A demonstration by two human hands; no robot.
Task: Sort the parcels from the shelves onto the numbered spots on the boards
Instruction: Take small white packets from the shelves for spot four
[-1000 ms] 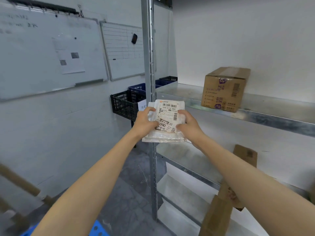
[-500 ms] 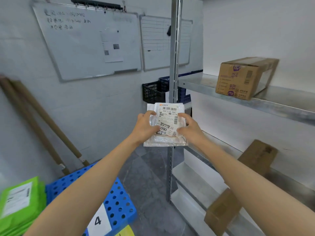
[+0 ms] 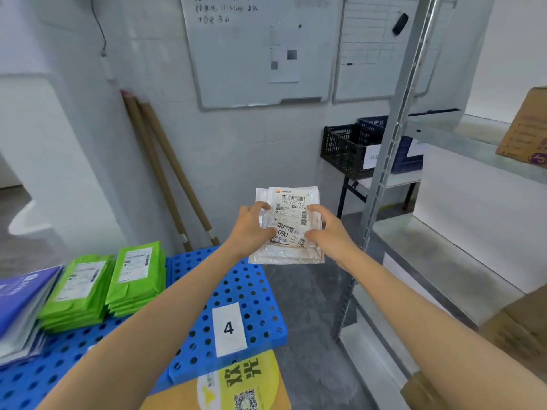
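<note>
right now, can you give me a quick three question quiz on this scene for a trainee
1. True or false: the left hand and the right hand both grip the white parcel.
2. Which number is on the white label on the blue board? A) 2 B) 4 C) 7
3. Fill in: the two stacks of parcels on the board, left of the arms, are ___ in colour.
Key: 1 true; 2 B; 3 green.
</note>
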